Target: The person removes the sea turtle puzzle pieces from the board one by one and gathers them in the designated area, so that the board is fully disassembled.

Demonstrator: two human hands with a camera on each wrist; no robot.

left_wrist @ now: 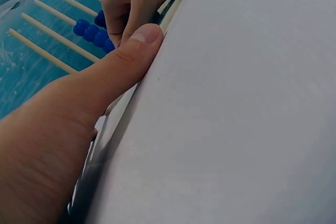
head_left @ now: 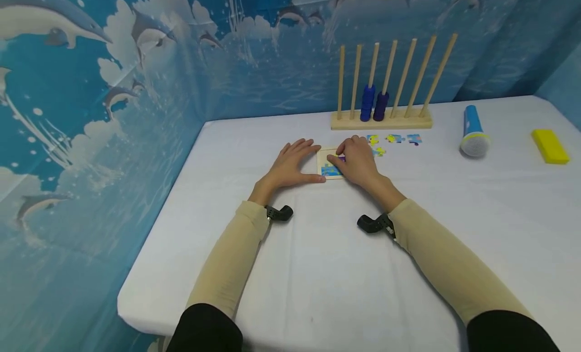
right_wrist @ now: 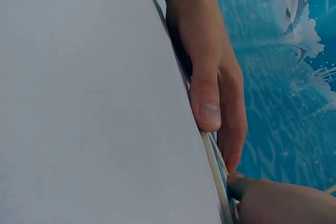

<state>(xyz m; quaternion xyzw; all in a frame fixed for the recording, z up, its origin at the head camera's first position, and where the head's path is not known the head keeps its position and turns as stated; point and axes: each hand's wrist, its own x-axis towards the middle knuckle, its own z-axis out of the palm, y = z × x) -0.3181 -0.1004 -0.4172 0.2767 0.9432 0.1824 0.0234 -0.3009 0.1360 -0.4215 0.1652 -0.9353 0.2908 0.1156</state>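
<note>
Black sleeves [head_left: 206,329] are seen nearest, white desk [head_left: 333,271] spread between them. The left edge of a puzzle board [head_left: 331,171] is touched by the spread left hand [head_left: 290,166]; its right side is covered by the curled right hand [head_left: 359,161], any pinch hidden. Rightward, loose pieces [head_left: 396,138] are laid.

The left grip [head_left: 292,165] lies splayed, the right grip [head_left: 358,160] curled.
</note>
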